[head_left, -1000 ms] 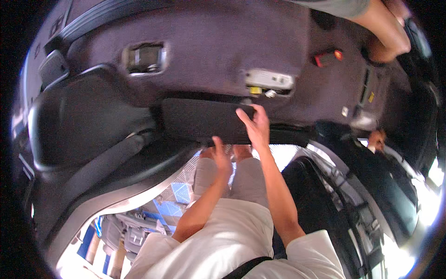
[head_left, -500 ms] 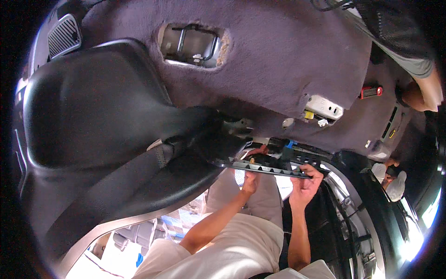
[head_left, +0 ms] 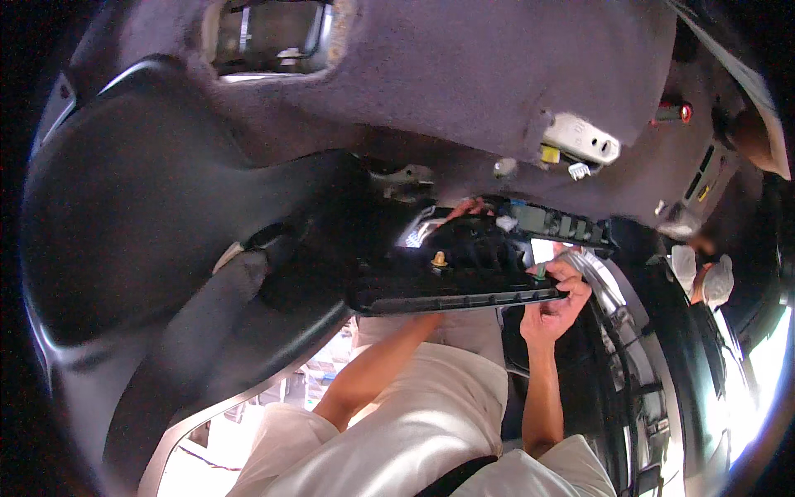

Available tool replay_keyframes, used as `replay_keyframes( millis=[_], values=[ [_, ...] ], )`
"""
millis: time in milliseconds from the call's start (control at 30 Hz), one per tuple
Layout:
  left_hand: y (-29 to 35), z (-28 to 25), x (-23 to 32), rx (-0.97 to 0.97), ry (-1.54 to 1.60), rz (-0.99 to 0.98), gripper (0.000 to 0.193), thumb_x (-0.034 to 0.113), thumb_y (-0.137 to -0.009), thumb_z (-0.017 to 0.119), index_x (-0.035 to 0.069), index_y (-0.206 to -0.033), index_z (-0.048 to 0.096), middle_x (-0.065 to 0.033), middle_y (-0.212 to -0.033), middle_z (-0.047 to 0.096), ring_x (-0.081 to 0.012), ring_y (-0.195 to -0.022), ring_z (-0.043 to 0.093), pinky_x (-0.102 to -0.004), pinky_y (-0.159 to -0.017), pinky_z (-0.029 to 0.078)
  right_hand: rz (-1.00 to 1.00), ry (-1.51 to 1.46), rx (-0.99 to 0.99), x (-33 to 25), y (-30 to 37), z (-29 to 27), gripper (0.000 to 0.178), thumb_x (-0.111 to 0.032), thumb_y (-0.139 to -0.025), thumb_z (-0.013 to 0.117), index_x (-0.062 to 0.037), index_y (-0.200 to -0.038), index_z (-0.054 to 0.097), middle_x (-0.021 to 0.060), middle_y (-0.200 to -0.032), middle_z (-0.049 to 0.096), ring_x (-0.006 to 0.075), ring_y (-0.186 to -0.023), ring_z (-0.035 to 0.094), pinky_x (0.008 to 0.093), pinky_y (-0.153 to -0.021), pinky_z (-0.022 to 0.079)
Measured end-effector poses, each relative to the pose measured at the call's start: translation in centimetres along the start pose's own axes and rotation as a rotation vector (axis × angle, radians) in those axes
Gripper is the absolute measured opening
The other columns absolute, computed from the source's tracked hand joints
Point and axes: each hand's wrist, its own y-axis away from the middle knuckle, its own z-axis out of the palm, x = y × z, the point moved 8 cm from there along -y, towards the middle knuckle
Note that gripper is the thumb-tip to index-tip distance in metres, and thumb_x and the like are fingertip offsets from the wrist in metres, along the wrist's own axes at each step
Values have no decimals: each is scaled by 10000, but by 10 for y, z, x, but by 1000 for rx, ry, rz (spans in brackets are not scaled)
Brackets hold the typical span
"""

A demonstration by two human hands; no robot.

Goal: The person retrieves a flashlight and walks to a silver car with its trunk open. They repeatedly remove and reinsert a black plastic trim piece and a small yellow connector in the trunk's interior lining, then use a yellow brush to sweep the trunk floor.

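Beside the carpet point(head_left: 464, 79), a panel point(head_left: 451, 295), clip point(head_left: 439, 259) now bared, is being grasped by the right hand point(head_left: 558, 306); left hand's hold hidden.

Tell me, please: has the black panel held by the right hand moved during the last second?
Yes. Judged against the fixed pale bracket, the black panel has moved away from it, toward the person's white shirt.

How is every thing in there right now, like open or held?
Panel: held in the right hand.
Right hand: closed on the panel's right end.
Left hand: hidden by the panel.
Orange clip: standing on the panel.
Carpet: has an open hole.
White plug: looks unplugged.
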Motion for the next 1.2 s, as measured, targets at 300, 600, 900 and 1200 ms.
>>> replay_keyframes(
  millis=[300, 600, 900, 1200],
  values=[
    [-5, -35, -2, -149, -687, -18, 663, 420, -996, 530, 72, -1546, 404, -143, -1608, 421, -309, -1472, 421, -497, -1269, 261, -27, 45, -35, -7, -1, -1, 459, 65, -834, 672, -90, -1101, 332, 220, -1180, 552, 301, -1023, 651, 401, -913, 557],
    [-10, -62, -15, -284, -967, 19, 636, 388, -954, 580, 99, -1511, 473, -152, -1581, 458, -313, -1456, 436, -530, -1273, 245, -21, 25, -28, -9, -6, -1, 469, 60, -853, 694, -92, -1102, 328, 229, -1177, 561, 293, -1014, 657, 392, -909, 559],
    [17, -11, -12, 349, 255, -362, 469, 214, -1054, 518, 63, -1494, 458, -159, -1571, 461, -284, -1431, 475, -483, -1239, 347, 6, -24, -23, -9, -13, -1, 494, 30, -842, 756, -81, -1098, 348, 235, -1181, 565, 291, -1002, 652, 392, -888, 567],
    [24, 38, 44, -81, -515, -26, 428, 171, -990, 657, -83, -1329, 588, -231, -1363, 621, -277, -1304, 612, -348, -1130, 462, 222, -115, -174, -12, -54, -13, 463, -245, -799, 855, -34, -1044, 524, 172, -1066, 592, 234, -889, 626, 355, -797, 558]
  ],
)
